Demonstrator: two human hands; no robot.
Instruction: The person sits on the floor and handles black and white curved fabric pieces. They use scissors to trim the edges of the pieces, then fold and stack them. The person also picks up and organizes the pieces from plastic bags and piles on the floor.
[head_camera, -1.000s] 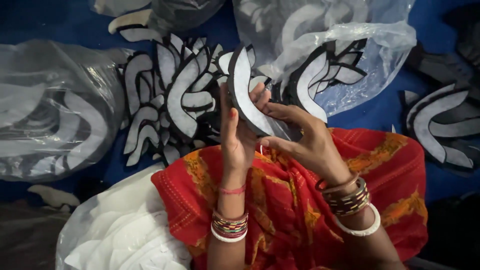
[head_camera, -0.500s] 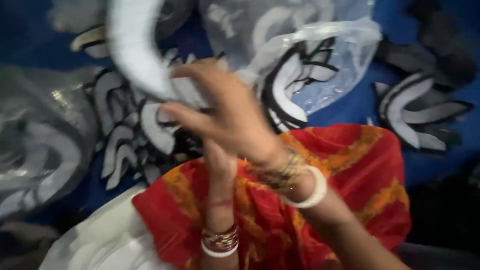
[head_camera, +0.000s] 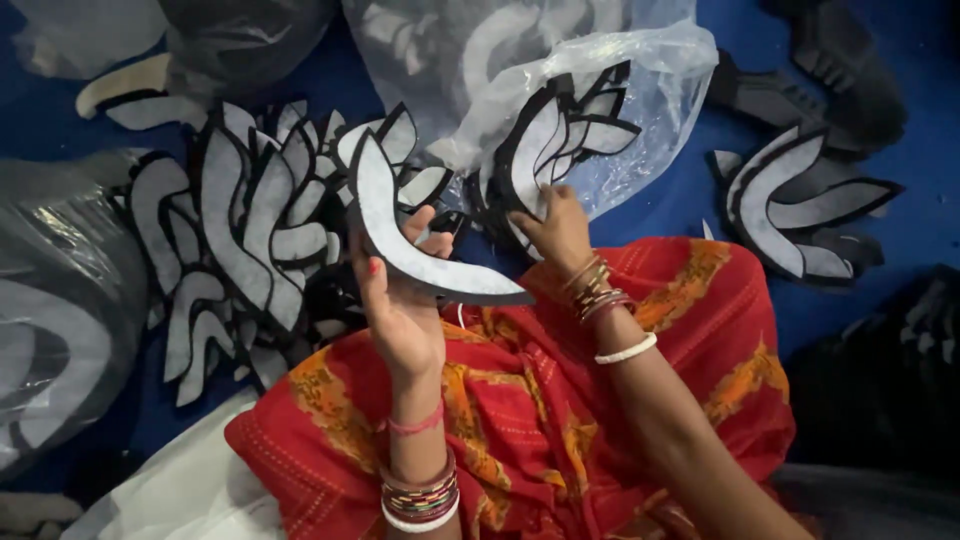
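Left hand: the left hand (head_camera: 405, 300) is raised over the lap, its fingers curled around a curved, crescent-shaped white foam piece with a black edge (head_camera: 400, 235), which stands tilted above the red and orange patterned cloth (head_camera: 520, 420).
Right hand: the right hand (head_camera: 555, 228) reaches forward, its fingertips pressed together on a bundle of black-edged white leaf-shaped cutouts (head_camera: 555, 140) (whether it pinches one piece or several cannot be told).
Bag: the bundle lies half inside a crumpled clear plastic bag (head_camera: 650, 70).
Left pile: a spread heap of similar black and white curved cutouts (head_camera: 235, 220) lies just beside the left hand on the blue floor covering (head_camera: 680, 200).
Right side: another small cluster of black and white cutouts (head_camera: 800, 205) lies well apart.
Wrists: both carry bangles.
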